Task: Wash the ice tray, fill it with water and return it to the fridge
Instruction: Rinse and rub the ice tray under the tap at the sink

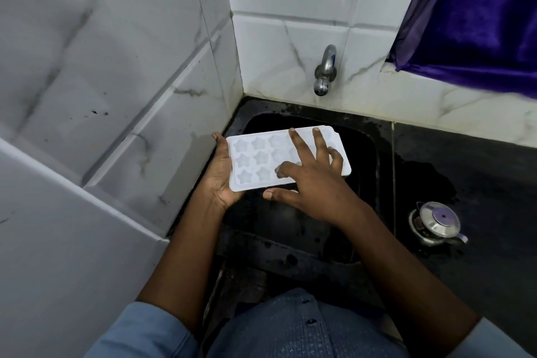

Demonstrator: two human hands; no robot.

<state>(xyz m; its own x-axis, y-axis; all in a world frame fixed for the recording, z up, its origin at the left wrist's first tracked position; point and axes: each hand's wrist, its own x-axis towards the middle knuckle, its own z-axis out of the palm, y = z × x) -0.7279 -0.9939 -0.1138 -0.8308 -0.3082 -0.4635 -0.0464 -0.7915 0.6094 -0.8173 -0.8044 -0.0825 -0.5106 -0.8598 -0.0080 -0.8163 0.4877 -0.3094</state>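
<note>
Left hand point(220, 176) gripping one end of white ice tray point(255, 158), right hand point(315, 183) splayed on top, black sink point(364, 160) beneath them, steel tap point(326, 71) beyond, white marbled tiles point(130, 67) around.

The left grip point(220, 174) is cupping the white ice tray point(255, 160) by its left end over the black sink point(369, 160), while the right grip point(311, 183) is resting spread fingers point(297, 144) on top.

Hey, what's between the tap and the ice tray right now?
In the head view, only the sink, its back rim and dark basin, lies between the tap and the ice tray; no water stream shows.
</note>
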